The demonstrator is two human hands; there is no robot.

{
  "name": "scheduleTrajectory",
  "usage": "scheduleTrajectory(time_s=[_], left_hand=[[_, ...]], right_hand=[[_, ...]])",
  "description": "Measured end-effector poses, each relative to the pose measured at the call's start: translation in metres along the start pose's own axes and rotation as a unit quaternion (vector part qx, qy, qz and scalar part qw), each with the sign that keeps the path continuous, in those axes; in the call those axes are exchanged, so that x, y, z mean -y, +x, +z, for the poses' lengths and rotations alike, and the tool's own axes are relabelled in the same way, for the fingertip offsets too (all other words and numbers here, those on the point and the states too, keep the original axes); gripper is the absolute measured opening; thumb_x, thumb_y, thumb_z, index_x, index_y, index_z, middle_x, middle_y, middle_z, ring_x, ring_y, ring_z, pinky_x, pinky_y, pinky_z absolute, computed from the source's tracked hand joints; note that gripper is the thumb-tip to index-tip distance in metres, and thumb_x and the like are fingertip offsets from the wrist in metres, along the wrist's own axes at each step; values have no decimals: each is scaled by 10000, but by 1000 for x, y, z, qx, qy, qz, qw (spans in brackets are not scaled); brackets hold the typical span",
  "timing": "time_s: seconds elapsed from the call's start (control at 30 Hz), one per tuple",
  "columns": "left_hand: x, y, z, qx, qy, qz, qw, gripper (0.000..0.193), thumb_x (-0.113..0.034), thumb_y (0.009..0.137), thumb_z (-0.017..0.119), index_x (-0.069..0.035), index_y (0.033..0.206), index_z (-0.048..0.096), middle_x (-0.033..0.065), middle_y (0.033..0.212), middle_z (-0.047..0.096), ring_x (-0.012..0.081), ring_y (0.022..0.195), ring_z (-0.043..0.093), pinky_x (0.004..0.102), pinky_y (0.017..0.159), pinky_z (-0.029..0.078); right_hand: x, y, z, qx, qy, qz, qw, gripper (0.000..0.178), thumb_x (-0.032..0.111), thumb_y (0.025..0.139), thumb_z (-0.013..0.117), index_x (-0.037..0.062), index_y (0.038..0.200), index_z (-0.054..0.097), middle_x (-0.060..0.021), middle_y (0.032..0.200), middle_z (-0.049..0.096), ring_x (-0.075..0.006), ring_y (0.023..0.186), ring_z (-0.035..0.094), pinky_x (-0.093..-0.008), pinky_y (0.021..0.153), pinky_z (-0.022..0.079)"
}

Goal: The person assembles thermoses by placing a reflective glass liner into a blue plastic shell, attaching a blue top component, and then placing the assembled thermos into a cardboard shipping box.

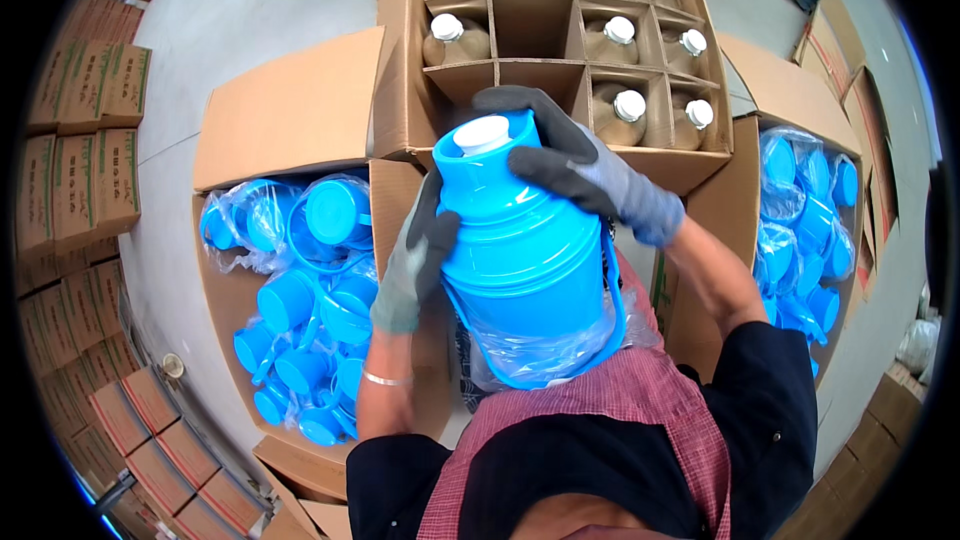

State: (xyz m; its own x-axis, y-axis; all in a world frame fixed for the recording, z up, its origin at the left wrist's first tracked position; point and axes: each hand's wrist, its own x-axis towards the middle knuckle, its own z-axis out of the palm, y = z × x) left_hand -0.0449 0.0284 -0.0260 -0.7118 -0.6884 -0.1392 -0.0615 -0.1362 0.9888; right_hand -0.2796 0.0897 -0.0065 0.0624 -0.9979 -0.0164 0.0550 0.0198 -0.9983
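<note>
A bright blue plastic thermos flask [525, 260] is held upright in front of my body, leaning slightly to the left. It has a white stopper [482, 135] in its neck, a blue carry handle [617, 310] hanging down its side, and clear plastic film [550, 335] around its lower part. My left hand [420, 255], in a grey glove with dark fingers, presses against the left of the shoulder. My right hand [590, 165], gloved likewise, wraps round the neck and shoulder from the right. Both hands are closed on the flask.
Beyond the flask stands a divided carton [465, 150] with several white-capped bottles [618, 40] in its compartments. Open boxes of blue cups or lids [285, 300] and similar blue parts [800, 210] flank me. Stacked cartons [95, 175] line the left side.
</note>
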Motion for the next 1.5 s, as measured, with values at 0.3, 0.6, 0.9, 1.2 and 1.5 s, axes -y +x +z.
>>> scheduleTrajectory(time_s=[0.3, 0.6, 0.9, 1.2, 1.5], left_hand=[[90, 31, 14, 59, -247, -113, 961, 457, -246, 1028, 479, -28, 1424, 416, 132, 1307, 554, 225, 1187, 548, 371, 1017, 447], [94, -4, 51, -12, -86, -23, 996, 415, -296, 1028, 471, 7, 1307, 522, 143, 1179, 622, 232, 1062, 618, 360, 926, 500], [-41, -120, 144, 205, -149, -68, 965, 464, -341, 934, 632, 37, 1189, 548, 130, 930, 682, 181, 831, 659, 322, 792, 524], [-36, -140, 140, 251, -13, 37, 967, 502, -292, 903, 674, 17, 1277, 543, 127, 1149, 627, 209, 1013, 635, 332, 837, 522], [-34, -135, 103, 177, -229, -80, 954, 368, -282, 934, 618, 42, 1110, 613, 129, 895, 700, 207, 562, 665, 305, 503, 563]], right_hand=[[44, -18, -27, -60, -115, 31, 991, 682, 294, 817, 757, 69, 1402, 487, -80, 1074, 605, -156, 1060, 566, -301, 939, 457], [73, -45, 1, 38, -312, -122, 941, 500, 374, 791, 716, 81, 1189, 640, -161, 1079, 689, -295, 1008, 665, -389, 896, 505], [58, -86, -40, -108, -512, 91, 847, 525, 543, 895, 544, 83, 1121, 659, -145, 956, 697, -291, 899, 669, -398, 816, 511], [101, -115, -35, 4, -343, -44, 938, 431, 385, 895, 618, 58, 1177, 634, -114, 1098, 672, -243, 1018, 629, -360, 934, 484], [114, -131, -44, 123, -313, -151, 930, 423, 369, 906, 592, 64, 1196, 635, -122, 1112, 653, -240, 1067, 611, -354, 971, 453]])
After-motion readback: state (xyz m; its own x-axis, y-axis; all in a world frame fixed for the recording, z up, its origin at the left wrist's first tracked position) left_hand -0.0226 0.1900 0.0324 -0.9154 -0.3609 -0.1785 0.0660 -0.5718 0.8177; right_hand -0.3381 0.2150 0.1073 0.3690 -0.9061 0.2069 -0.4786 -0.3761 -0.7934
